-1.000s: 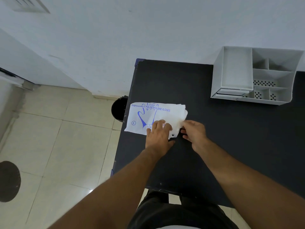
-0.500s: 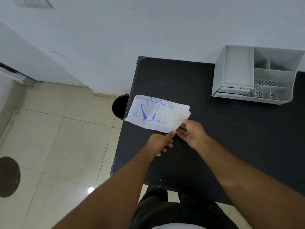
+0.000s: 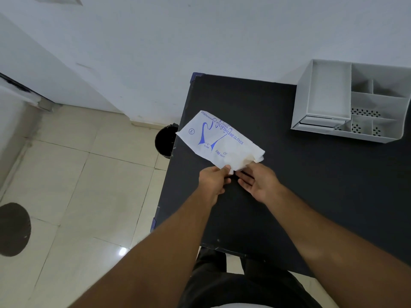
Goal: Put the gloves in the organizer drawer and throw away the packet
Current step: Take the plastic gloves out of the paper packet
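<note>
A white packet printed in blue "Disposable Polyethylene Gloves" is held tilted above the left part of the black table. My left hand pinches its near corner. My right hand is at the packet's open right end, thumb on the crumpled plastic, fingers spread below it. The gloves show only as the crumpled clear plastic at that end. The white organizer stands at the table's back right, its drawer shut at the lower left.
A black waste bin stands on the tiled floor just left of the table. A white wall runs behind the table. A dark round patch lies on the floor at far left.
The packet has come up off the table and turned clockwise. My left hand moved from pressing flat on the packet to pinching its near corner. My right hand stays at the open end.
</note>
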`<state>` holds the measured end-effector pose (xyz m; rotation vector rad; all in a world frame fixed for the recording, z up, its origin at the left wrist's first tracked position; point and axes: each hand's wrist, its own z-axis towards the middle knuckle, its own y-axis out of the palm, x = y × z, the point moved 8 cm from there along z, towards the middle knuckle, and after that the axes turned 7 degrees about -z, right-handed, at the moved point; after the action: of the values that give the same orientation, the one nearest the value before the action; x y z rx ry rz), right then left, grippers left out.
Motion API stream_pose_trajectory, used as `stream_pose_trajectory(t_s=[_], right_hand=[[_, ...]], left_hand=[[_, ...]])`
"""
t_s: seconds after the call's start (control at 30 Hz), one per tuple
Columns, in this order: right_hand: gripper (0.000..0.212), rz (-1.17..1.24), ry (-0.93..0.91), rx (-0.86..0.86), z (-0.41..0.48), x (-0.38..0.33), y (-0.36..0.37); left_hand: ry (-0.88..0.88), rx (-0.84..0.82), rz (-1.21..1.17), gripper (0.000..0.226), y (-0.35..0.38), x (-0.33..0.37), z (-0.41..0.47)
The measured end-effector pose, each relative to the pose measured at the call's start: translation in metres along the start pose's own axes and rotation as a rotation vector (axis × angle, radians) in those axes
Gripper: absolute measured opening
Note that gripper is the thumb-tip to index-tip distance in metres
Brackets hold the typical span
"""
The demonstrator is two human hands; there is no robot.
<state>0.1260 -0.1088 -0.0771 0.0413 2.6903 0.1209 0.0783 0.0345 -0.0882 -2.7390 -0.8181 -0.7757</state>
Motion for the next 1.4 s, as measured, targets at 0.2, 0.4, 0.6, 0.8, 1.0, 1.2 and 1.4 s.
stream_pose_trajectory(t_s=[0.2,0.4,0.6,0.8,1.0,1.2,1.4], right_hand=[[0.01,-0.042,0.0,0.055,0.003,-0.002,-0.003],[0.012,-0.001,0.02,0.052,0.001,0.003,-0.006],[0.015,-0.087,-0.014,0.127,0.002,0.005,-0.015],[0.019,-0.219,-0.19,0.192,0.0,-0.009,-0.024],[0.025,-0.217,-0.242,0.135,-0.004,-0.02,-0.027],[0.019,-0.119,-0.168,0.173,0.007,-0.018,-0.041],[0.017,-0.125,-0.165,0.184,0.014,-0.015,-0.045]], left_hand=[[0.062,0.151,0.021,0.016,-0.022,0.008,-0.002],[0.117,0.197,0.207,0.025,-0.032,0.011,0.001],[0.259,0.322,0.698,0.034,-0.031,0.03,-0.011],[0.904,0.127,1.181,0.034,0.032,0.063,-0.03],[0.836,-0.213,1.479,0.07,0.081,0.059,-0.022],[0.6,-0.18,1.637,0.069,0.067,0.047,0.009],[0.528,-0.178,1.683,0.067,0.052,0.04,0.021]])
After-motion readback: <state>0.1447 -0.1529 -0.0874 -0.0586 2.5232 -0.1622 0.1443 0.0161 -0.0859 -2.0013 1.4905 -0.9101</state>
